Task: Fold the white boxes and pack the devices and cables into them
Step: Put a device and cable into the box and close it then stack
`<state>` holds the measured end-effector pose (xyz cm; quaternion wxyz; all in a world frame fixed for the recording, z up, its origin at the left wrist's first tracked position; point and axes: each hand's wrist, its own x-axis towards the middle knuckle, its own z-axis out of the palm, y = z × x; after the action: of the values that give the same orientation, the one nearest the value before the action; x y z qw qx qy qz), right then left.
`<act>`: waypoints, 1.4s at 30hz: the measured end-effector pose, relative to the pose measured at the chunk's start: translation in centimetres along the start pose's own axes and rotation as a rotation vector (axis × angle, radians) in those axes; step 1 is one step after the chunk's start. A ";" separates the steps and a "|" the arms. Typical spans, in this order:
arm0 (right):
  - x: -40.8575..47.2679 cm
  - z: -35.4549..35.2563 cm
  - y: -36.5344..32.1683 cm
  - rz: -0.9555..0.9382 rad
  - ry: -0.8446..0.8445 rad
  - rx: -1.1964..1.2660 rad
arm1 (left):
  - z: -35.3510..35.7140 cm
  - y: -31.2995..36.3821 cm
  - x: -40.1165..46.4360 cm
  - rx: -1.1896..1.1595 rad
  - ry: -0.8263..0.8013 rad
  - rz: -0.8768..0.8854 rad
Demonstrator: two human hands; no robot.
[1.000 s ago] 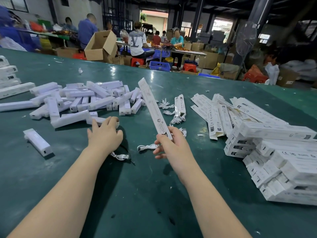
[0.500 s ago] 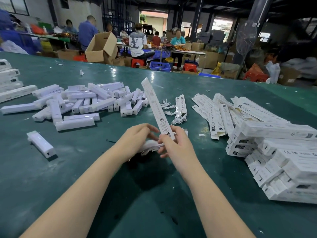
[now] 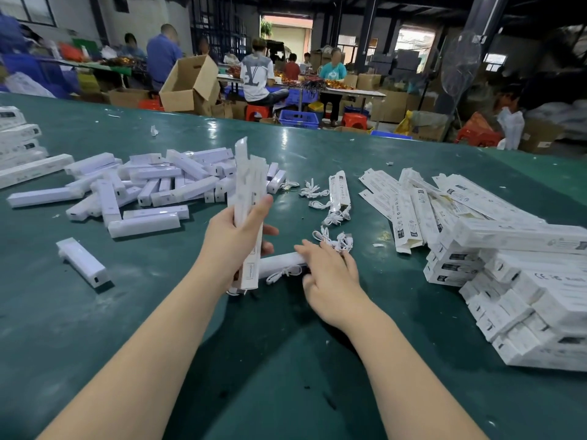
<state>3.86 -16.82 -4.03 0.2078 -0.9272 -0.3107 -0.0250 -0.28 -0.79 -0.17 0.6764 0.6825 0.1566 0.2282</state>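
My left hand (image 3: 236, 241) grips a flat, unfolded white box (image 3: 249, 192) and holds it upright above the green table (image 3: 127, 312). Below it a white device (image 3: 279, 260) lies on the table with a coiled white cable (image 3: 284, 274) against it. My right hand (image 3: 330, 277) rests low at the device's right end, fingers stretched out, thumb touching the device. A pile of white devices (image 3: 152, 185) lies at the left. Loose tied cables (image 3: 336, 241) lie just beyond my right fingers.
Flat white boxes (image 3: 397, 201) are spread at the right, with a heap of packed boxes (image 3: 524, 281) in front of them. One device (image 3: 82, 262) lies alone at the left. More white boxes (image 3: 19, 138) are stacked at the far left edge. People work at tables behind.
The flat box passed from my right hand to my left hand. The device and cable my left hand brought over now lie on the table, and my right hand has dropped onto them.
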 end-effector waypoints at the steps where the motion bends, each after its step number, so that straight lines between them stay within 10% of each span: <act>1: 0.1 0.1 0.2 0.007 0.012 -0.035 | -0.1 0.1 0.0 0.027 -0.001 0.034; 16: -0.7 -2.4 0.5 0.237 0.282 0.074 | -1.2 -0.4 0.1 0.439 0.051 0.360; 27: -1.7 -7.4 -1.3 0.209 0.737 1.707 | -0.8 -1.1 0.1 0.533 -0.194 0.463; 42: -1.6 -6.7 -1.1 0.074 0.592 1.241 | -1.2 -1.3 1.3 0.715 0.058 0.842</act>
<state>2.51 -19.63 2.24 0.7772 -0.6007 -0.1658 -0.0874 0.27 0.96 -1.32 0.2483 0.8667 -0.0437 0.4305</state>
